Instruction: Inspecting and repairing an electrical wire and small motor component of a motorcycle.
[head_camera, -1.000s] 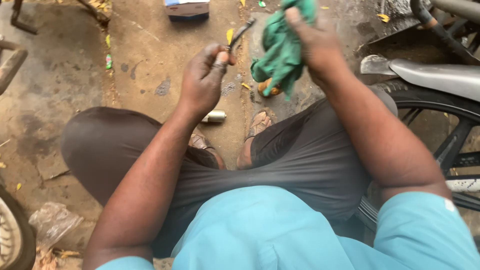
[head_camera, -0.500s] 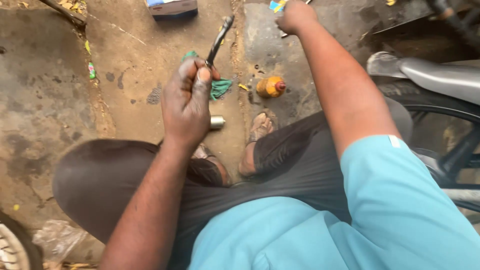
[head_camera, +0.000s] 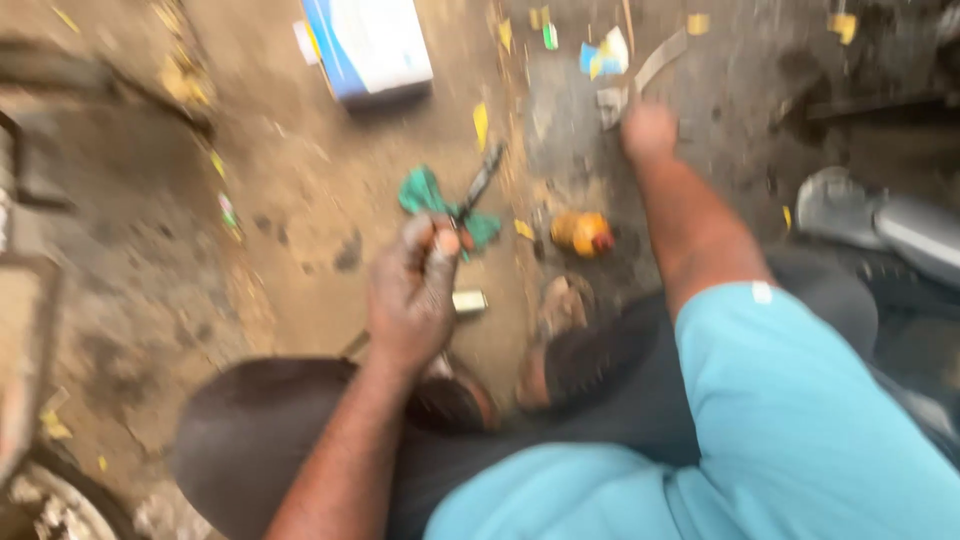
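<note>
My left hand (head_camera: 415, 290) is closed around a slim dark metal tool (head_camera: 483, 178) whose tip points up and away over the dirt ground. Just beyond the hand a green cloth (head_camera: 423, 190) lies crumpled on the ground, under the tool's shaft. My right hand (head_camera: 650, 130) is stretched far forward, at a grey curved strip (head_camera: 655, 62) and some paper scraps. Motion blur hides whether its fingers grip anything. A small yellow-orange bottle (head_camera: 582, 232) lies between my two arms.
A blue and white box (head_camera: 370, 45) sits at the far top. A short metal cylinder (head_camera: 470, 300) lies by my sandalled foot (head_camera: 562, 305). A motorcycle's silver part (head_camera: 900, 230) is on the right, a tyre (head_camera: 60, 500) at bottom left.
The green cloth has left my right hand and now lies on the ground. My right hand has reached farther forward. My left hand still holds the tool.
</note>
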